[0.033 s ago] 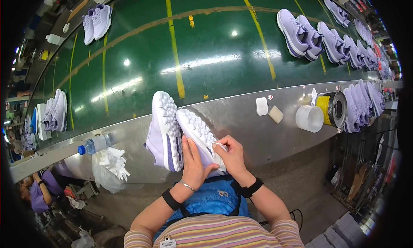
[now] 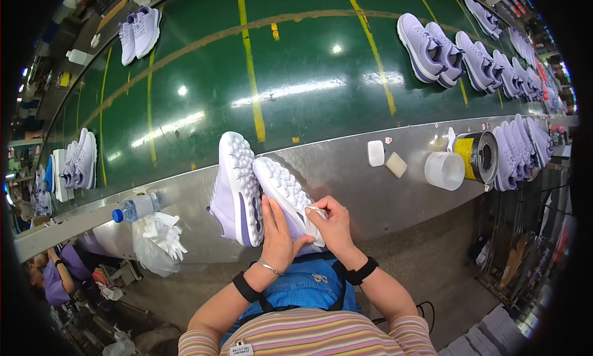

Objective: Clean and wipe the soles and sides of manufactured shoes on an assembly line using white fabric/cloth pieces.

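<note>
A pale lilac sports shoe with a white, knobbly sole (image 2: 281,175) is held at its near end in the left grip (image 2: 278,243), fingers laid straight along its left side, thumb spread across toward the right grip (image 2: 333,225). The sole is turned upward; the shoe is slanted away from both grips, over a grey metal worktop (image 2: 346,177). The right grip is narrowed to a pinch, with a crumpled piece of thin white material (image 2: 316,225) held against the shoe's right side, near the left thumb.

Just left of the left grip, a second lilac shoe with a matching white sole (image 2: 233,177) is seen tilted on its side, its far end overlapping a green conveyor surface marked with yellow lines (image 2: 315,50).

Right of the right grip, well apart, a white rounded block (image 2: 375,153) and a beige square block (image 2: 396,164) are noted side by side. Farther right, a translucent white plastic cup (image 2: 445,172) is set beside a black-and-yellow round can (image 2: 475,157) lying tipped, its end turned right; lilac shoes in a close row (image 2: 519,147) are stood past it.

Well left of the left grip, a clear bottle with a blue cap (image 2: 137,208) is laid above a clear plastic bag of white scraps (image 2: 159,245).
</note>
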Demonstrator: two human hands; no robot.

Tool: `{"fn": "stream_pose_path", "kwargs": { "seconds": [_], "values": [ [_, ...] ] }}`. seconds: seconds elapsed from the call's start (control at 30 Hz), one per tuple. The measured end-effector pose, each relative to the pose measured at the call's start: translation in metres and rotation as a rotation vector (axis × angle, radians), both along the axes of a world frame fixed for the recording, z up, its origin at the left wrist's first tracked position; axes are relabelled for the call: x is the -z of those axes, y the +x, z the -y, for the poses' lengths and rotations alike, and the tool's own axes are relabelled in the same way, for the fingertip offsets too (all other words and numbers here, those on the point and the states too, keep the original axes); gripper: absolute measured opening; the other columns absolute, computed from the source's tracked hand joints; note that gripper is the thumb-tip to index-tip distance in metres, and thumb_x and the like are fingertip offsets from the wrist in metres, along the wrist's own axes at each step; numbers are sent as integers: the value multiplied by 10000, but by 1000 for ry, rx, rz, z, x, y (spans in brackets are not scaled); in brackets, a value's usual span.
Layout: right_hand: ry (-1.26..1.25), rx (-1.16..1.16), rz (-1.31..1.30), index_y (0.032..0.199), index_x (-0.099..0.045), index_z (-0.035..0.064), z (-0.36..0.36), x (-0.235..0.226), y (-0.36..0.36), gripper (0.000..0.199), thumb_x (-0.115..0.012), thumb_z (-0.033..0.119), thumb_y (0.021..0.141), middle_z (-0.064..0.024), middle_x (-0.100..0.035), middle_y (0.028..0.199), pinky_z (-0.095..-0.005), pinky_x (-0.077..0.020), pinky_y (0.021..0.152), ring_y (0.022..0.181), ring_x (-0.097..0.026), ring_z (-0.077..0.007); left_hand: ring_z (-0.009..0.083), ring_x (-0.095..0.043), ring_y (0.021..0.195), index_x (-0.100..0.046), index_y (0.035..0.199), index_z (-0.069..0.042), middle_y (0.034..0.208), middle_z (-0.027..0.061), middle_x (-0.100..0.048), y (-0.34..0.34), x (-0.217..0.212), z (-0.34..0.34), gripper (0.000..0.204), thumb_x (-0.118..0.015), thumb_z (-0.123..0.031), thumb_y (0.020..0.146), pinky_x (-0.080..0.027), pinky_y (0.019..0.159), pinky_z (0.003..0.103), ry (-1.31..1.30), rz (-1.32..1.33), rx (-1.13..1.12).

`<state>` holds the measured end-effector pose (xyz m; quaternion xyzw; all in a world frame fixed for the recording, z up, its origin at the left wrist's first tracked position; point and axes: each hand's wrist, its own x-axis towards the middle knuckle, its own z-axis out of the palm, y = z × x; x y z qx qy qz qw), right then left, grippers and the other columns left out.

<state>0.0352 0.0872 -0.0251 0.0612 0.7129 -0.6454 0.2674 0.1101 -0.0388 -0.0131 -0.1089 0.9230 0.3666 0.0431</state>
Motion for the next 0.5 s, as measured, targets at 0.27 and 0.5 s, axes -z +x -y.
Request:
{"fn": "stream_pose_path", "kwargs": {
  "seconds": [0.27,0.5],
  "values": [
    [58,-33,-166,811,-573,27,5,-8,11,99,-657,53,766,-14,-567,767,-216,-416,647,711,-513,-65,509,-152,1282,36,1368,77,1384,368,-14,3,3,2,1205,-822,-196,567,-225,1054,450,11,-11,4],
    [-195,146,69,871,-524,34,-15,-1,15,82,-584,23,816,-48,-567,781,-265,-470,680,752,-562,-117,509,-182,1267,-27,1352,105,1372,377,-58,1,2,5,1170,-820,-254,571,-229,1051,441,5,-17,2]
  ]
}}
